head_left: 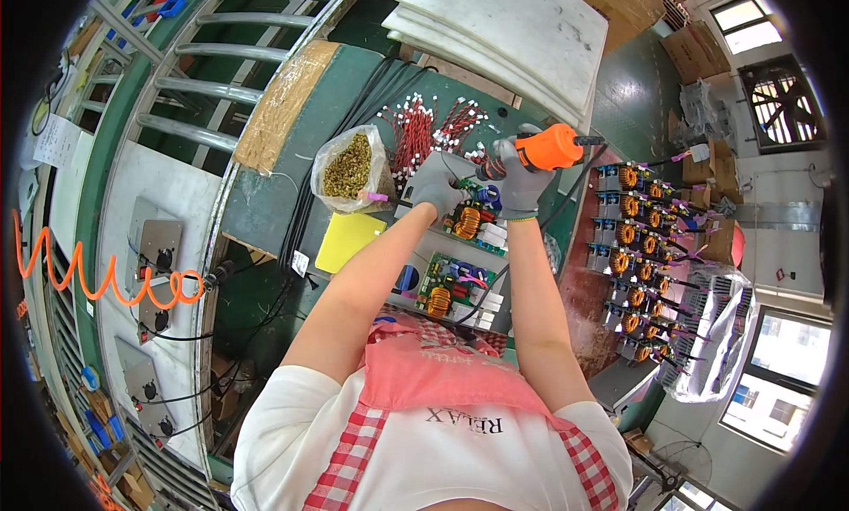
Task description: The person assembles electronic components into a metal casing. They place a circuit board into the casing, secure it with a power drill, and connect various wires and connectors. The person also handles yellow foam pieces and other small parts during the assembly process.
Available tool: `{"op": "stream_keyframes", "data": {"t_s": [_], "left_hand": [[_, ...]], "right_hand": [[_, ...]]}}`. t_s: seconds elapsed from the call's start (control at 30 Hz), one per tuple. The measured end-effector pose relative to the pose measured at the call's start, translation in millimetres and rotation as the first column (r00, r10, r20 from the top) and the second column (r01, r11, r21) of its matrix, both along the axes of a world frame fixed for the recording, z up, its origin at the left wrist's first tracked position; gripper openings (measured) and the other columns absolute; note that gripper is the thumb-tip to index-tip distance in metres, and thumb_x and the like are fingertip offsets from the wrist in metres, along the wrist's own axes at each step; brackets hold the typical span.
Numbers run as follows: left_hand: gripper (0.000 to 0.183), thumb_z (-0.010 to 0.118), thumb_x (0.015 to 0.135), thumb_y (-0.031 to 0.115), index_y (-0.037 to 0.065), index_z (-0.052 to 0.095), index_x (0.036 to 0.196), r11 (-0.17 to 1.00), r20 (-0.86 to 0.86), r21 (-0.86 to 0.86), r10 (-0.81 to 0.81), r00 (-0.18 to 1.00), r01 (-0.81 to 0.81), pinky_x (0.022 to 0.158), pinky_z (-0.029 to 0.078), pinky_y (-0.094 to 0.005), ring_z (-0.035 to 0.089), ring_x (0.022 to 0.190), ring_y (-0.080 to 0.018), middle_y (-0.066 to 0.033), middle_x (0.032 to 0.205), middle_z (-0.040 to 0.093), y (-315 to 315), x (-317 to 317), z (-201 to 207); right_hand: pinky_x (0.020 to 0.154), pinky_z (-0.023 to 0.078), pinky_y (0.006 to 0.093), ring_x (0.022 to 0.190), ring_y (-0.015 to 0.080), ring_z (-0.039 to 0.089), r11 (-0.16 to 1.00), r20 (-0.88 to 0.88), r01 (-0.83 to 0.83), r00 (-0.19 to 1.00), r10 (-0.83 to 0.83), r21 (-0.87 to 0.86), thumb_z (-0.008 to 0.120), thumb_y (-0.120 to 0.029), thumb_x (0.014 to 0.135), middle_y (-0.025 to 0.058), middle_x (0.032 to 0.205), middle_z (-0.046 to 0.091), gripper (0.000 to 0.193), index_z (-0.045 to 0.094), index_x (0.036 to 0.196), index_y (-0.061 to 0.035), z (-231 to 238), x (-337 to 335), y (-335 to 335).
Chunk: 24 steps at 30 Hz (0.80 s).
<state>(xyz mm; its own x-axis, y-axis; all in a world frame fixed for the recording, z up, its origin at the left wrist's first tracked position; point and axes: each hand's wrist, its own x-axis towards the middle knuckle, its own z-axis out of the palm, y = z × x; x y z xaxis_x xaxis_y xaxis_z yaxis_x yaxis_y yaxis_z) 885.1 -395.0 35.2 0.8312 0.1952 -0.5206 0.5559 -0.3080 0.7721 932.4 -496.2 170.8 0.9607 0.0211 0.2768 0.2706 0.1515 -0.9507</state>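
My right hand (523, 186), in a grey glove, is wrapped round an orange and black power screwdriver (550, 148). The tool lies sideways, its black front end toward my left hand (435, 193). That hand, gloved too, is bent down over a grey metal housing, fingers curled at the upper edge of a green circuit board (469, 221) with a copper coil; what they pinch, if anything, is hidden. Just nearer to me is a second circuit board (455, 286) with a similar coil. A purple-tipped wire end (377, 197) sticks out left of my left hand.
Left of the boards are an open plastic bag of brass-coloured small parts (348, 168) and a yellow pad (350, 240). Red wires with white connectors (414, 131) lie beyond. Rows of coil-bearing assemblies (626, 234) stand at right; white slabs (504, 42) are stacked behind.
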Motion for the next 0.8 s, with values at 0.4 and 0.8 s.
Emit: {"op": "stream_keyframes", "data": {"t_s": [0.4,0.8], "left_hand": [[0.037,0.071,0.075,0.032,0.003,0.069,0.098,0.982,0.050,0.187,-0.010,0.999,0.001,0.070,0.051,-0.0353,0.066,0.078,-0.0242,-0.0142,0.087,0.069,-7,-3,10],[0.036,0.071,0.073,0.030,0.003,0.069,0.098,0.994,0.074,0.049,0.089,0.993,-0.093,0.073,0.051,-0.0330,0.067,0.078,-0.0206,-0.0131,0.087,0.070,-9,-3,-9]], "right_hand": [[0.055,0.049,0.0259,0.062,0.0110,0.058,0.993,-0.047,-0.109,0.993,0.107,-0.042,0.064,0.007,0.070,0.0039,0.074,0.059,0.029,0.053,0.096,-0.0030,-19,18,-2],[0.060,0.051,0.0228,0.068,0.0085,0.059,0.981,-0.084,-0.169,0.983,0.162,-0.098,0.067,0.003,0.071,0.0022,0.079,0.061,0.030,0.057,0.098,-0.0036,23,-8,6]]}}
